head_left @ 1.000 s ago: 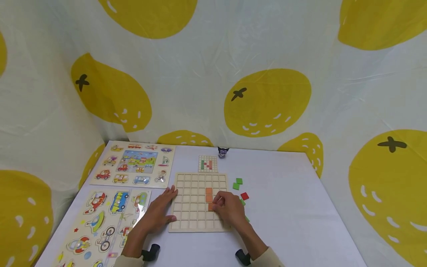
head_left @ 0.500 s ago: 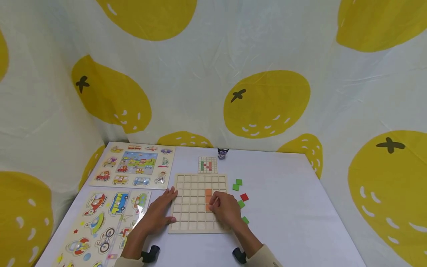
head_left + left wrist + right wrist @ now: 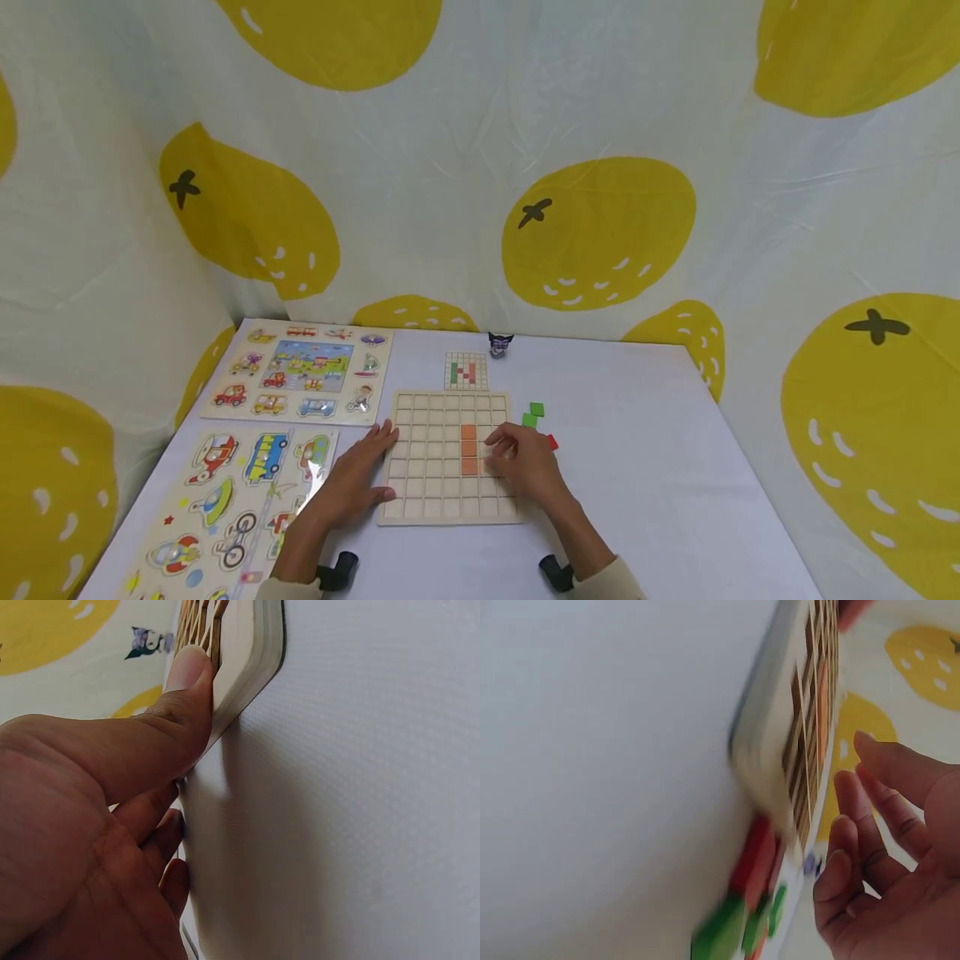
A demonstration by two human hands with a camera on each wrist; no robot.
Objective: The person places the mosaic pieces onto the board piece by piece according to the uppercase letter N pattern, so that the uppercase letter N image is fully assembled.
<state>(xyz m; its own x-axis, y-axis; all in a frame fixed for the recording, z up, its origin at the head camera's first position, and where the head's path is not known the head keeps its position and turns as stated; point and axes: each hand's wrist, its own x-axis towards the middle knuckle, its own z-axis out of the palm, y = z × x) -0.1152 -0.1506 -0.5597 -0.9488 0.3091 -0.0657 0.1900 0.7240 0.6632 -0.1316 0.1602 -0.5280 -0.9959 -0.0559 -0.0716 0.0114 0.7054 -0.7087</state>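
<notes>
A square wooden grid board (image 3: 386, 515) lies in the middle of the white table. Three orange square tiles (image 3: 468, 450) fill a column of its cells, one below another. At the board's left side rests my left hand (image 3: 352, 483), its thumb (image 3: 187, 671) touching the rim and the other fingers spread beside it. My right hand (image 3: 531, 467) hovers over the right part of the board, fingers loosely bent with nothing between them. Right of the board lie green tiles (image 3: 536, 409) and a red tile (image 3: 553, 442), partly hidden by this hand.
Behind the board is a small pattern card (image 3: 467, 372) with green, red and orange squares. A small dark figurine (image 3: 500, 344) stands near it. Two vehicle picture puzzles (image 3: 367, 333) occupy the left side, the nearer one (image 3: 180, 500) partly behind the left arm.
My right hand has set the third orange tile flat in its cell, let go and moved off to the right. The left hand has stayed in place.
</notes>
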